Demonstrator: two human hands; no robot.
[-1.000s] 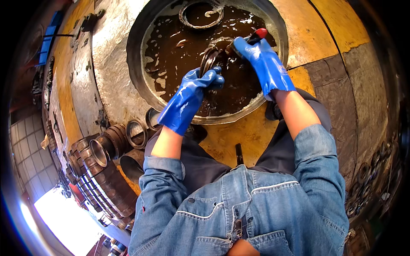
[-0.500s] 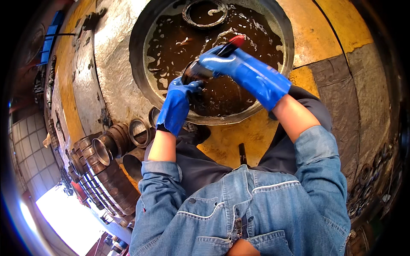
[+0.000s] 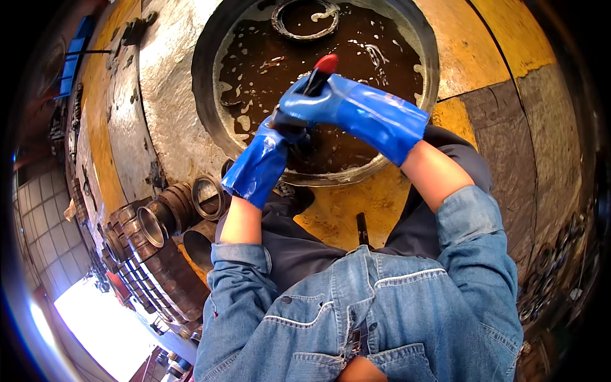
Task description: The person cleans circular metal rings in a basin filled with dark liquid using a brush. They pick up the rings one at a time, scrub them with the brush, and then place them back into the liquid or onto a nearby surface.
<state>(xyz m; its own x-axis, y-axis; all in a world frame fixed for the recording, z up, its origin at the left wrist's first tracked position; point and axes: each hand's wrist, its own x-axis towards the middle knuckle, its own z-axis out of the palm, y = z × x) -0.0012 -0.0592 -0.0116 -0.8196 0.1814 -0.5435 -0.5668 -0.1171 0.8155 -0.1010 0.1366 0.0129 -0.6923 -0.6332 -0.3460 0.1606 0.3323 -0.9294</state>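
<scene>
Both my hands wear long blue rubber gloves and meet over a round tub [image 3: 207,95] of dark brown, foamy liquid. My right hand [image 3: 312,102] is wrapped round a black handle with a red end [image 3: 326,63]; the tool looks like a brush, its working end covered by the gloves. Just below and left of it, my left hand [image 3: 264,149] is closed on a dark, curved metal part [image 3: 289,124], perhaps a ring, mostly hidden by the right glove. A larger metal ring [image 3: 277,25] lies in the liquid at the tub's far side.
Stacks of rusty metal rings [image 3: 153,223] stand at my left, close to my knee. More small dark rings [image 3: 550,267] lie along the right edge. Worn metal and yellow floor plates [image 3: 461,38] surround the tub. A short dark rod [image 3: 362,228] stands between my legs.
My right hand and the red-ended handle have shifted left and the handle now points more upright. My left wrist has turned, and the dark part is more covered.
</scene>
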